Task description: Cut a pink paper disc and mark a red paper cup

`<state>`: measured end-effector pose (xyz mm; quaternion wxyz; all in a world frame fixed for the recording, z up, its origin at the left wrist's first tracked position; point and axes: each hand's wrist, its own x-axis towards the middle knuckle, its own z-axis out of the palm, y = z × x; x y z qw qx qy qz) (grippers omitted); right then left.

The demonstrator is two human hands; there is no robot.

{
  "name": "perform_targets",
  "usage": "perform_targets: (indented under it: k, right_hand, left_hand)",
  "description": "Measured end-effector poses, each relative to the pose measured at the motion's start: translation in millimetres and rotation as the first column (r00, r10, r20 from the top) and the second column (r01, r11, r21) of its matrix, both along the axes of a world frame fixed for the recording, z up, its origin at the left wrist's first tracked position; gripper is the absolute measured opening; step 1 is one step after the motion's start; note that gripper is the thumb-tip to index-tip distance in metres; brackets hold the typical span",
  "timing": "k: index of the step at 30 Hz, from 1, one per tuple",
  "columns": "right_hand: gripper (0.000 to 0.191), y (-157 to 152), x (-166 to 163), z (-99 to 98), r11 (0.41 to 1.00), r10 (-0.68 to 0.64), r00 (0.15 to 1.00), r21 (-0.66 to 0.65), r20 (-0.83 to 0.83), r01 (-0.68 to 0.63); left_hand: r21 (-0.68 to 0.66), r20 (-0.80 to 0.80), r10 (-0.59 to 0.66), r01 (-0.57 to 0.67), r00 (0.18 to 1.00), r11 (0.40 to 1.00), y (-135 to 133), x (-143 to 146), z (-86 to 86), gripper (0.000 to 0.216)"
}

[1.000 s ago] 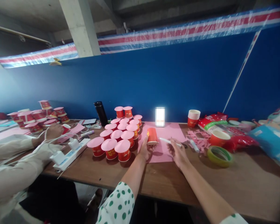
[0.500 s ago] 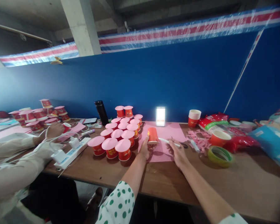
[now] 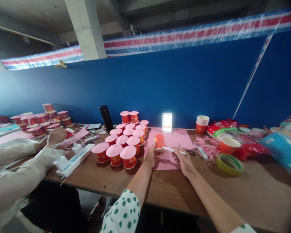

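My left hand (image 3: 151, 156) is closed around the left side of a red paper cup (image 3: 160, 141), holding it over a sheet of pink paper (image 3: 179, 137). In my right hand (image 3: 183, 159) is a white pen (image 3: 177, 151), pinched between thumb and fingers. Its tip meets the cup's lower right edge, though I cannot tell whether it touches. Scissors (image 3: 190, 152) lie partly hidden just beyond my right hand. To the left stand several red cups topped with pink paper discs (image 3: 128, 152).
At the right are stacked paper cups (image 3: 202, 124), pink paper scraps (image 3: 207, 145), a glue stick (image 3: 203, 153), a tape roll (image 3: 229, 164) and red plastic packs (image 3: 223, 127). Leftward are a black bottle (image 3: 106, 118), a power strip (image 3: 76, 160) and a co-worker's arm (image 3: 21, 174).
The pen in my right hand has shifted slightly left, its tip moving onto the cup's rim edge. My left hand keeps the cup nearly still; the view has tilted slightly.
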<state>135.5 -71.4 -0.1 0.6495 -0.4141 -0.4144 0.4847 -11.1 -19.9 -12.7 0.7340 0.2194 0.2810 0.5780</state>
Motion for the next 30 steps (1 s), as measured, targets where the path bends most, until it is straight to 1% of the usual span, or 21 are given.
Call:
perform_targets:
  k: [11, 19, 23, 30]
  right_hand:
    - [0.04, 1.8, -0.6, -1.6, 1.0, -0.01, 1.0, 0.001, -0.007, 0.01]
    - [0.039, -0.3, -0.7, 1.0, 1.0, 0.01, 1.0, 0.006, -0.007, -0.01]
    - [0.039, 0.5, -0.3, 0.3, 1.0, 0.003, 1.0, 0.007, -0.018, -0.003]
    - [0.04, 1.0, -0.2, 0.3, 1.0, 0.003, 1.0, 0.009, -0.022, -0.003]
  left_hand:
    - [0.014, -0.007, -0.007, 0.007, 1.0, 1.0, 1.2, -0.6, -2.0, 0.029]
    - [0.029, 0.009, -0.029, 0.028, 1.0, 0.999, 4.0, -0.2, -7.6, 0.03]
    - [0.026, 0.009, -0.034, 0.034, 0.999, 0.999, 3.6, -0.2, -7.4, 0.031]
    - [0.06, -0.002, -0.039, 0.039, 0.999, 0.997, 3.0, -0.1, -7.8, 0.03]
